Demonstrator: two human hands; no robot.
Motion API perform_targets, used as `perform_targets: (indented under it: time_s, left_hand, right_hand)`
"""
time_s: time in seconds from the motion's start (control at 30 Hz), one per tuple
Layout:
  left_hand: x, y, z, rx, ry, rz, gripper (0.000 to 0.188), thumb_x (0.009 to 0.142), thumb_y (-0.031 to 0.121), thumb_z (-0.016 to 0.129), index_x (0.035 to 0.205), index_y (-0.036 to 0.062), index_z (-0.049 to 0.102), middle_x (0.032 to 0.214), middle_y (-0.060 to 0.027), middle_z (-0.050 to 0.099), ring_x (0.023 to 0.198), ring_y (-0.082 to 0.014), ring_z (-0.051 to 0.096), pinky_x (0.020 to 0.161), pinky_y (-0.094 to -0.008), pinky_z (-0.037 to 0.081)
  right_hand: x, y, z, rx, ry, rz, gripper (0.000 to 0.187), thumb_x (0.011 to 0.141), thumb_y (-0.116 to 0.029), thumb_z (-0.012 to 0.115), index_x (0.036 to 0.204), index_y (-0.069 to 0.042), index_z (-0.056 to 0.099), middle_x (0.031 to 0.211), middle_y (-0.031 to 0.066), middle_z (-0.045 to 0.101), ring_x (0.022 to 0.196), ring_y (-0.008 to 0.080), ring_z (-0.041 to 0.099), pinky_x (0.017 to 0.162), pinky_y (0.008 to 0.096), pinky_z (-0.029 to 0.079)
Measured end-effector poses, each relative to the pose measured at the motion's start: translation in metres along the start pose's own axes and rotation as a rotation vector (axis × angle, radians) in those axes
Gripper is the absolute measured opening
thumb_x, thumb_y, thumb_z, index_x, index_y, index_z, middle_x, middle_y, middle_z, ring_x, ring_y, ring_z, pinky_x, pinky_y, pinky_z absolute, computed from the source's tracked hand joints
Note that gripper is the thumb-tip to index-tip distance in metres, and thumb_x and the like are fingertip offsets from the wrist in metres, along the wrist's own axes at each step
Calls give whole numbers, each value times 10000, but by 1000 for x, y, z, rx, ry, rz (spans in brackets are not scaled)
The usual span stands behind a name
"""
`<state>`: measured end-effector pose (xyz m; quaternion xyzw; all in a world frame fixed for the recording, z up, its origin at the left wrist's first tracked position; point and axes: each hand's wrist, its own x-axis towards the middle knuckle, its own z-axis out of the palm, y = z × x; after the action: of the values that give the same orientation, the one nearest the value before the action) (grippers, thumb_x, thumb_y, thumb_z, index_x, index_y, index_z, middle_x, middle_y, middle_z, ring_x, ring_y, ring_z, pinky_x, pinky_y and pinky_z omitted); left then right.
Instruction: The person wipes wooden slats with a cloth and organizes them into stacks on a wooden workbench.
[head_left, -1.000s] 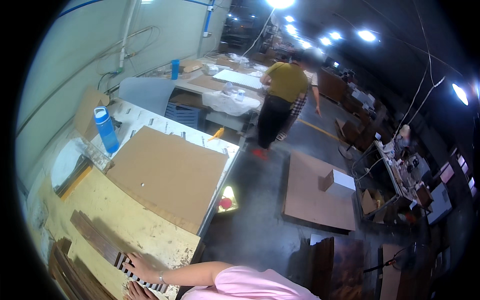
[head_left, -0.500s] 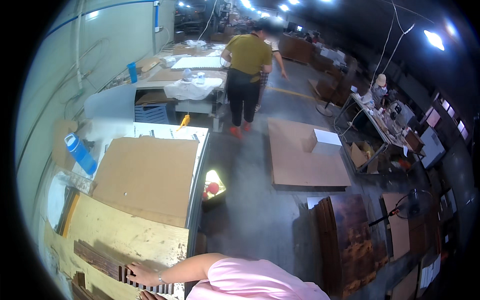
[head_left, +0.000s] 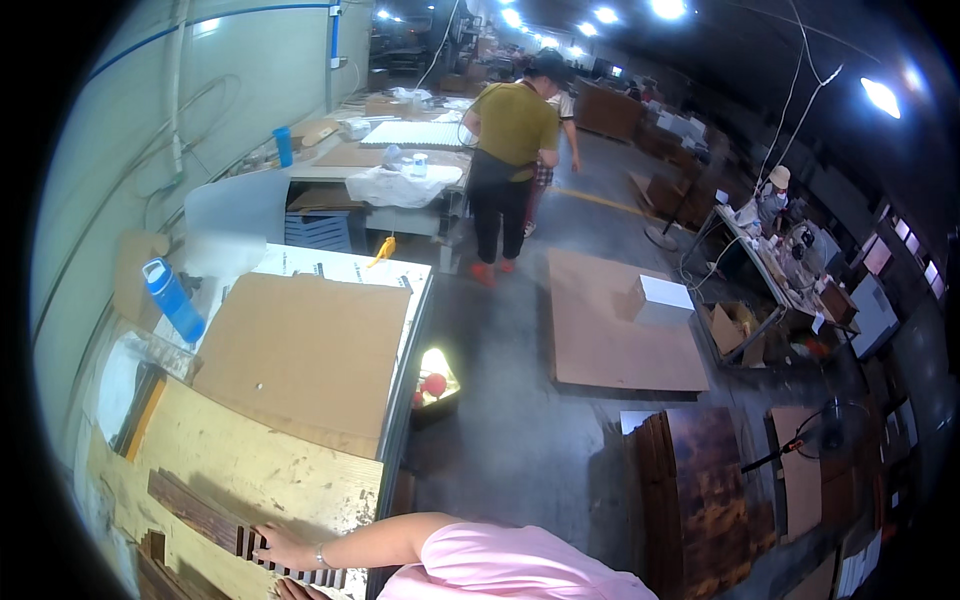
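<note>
My right hand [head_left: 274, 546] reaches left from a pink sleeve and lies flat on a dark slatted wood strip [head_left: 205, 515], its fingers stretched along the strip's near end. The strip rests on a pale plywood board [head_left: 260, 470] on the workbench. Only the fingertips of my left hand [head_left: 288, 590] show at the bottom edge, close to the same strip; its grip is hidden.
A big cardboard sheet [head_left: 305, 350] covers the bench, with a blue bottle [head_left: 172, 298] at its left. A person in a yellow shirt [head_left: 510, 150] stands in the aisle. Cardboard [head_left: 610, 330] with a white box lies on the floor, with dark wood panels [head_left: 700, 490] stacked nearer.
The view has swung right and downward along the aisle. The person in yellow has stepped farther off. My right hand stays on the slatted strip.
</note>
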<state>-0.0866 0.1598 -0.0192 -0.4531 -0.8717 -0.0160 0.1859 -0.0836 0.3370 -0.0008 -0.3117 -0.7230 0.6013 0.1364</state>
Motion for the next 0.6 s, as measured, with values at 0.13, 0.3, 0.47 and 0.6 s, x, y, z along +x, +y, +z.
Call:
perform_targets:
  time_s: [0.13,0.3,0.47,0.6]
  left_hand:
    - [2,7,-10,-10,-86,-40,458,1036,340,465,1394,87,598,1445,-95,586,1335,-343,498,1064,-542,361]
    - [3,7,-6,52,-104,19,490,1033,329,444,1419,52,564,1476,-94,560,1375,-345,456,1081,-540,336]
    - [-2,2,6,-278,-210,-280,527,980,214,496,1429,-62,508,1512,-245,475,1428,-393,403,1212,-569,180]
    - [-10,-6,42,-430,-78,-220,506,888,101,540,1364,-74,539,1423,-268,542,1369,-417,460,1173,-581,261]
  right_hand:
    - [-6,-5,-7,-1,5,1,710,935,-404,662,1453,30,443,1413,249,495,1349,394,448,1137,446,382]
    - [2,9,1,-8,78,-26,734,884,-396,702,1443,14,463,1406,246,501,1340,403,455,1105,454,405]
    - [13,17,15,111,-25,-83,597,880,-318,704,1341,24,537,1334,226,579,1225,335,556,1032,428,456]
    - [-27,-33,-41,169,-96,-37,426,908,-298,705,1196,4,616,1093,150,708,992,248,666,901,376,517]
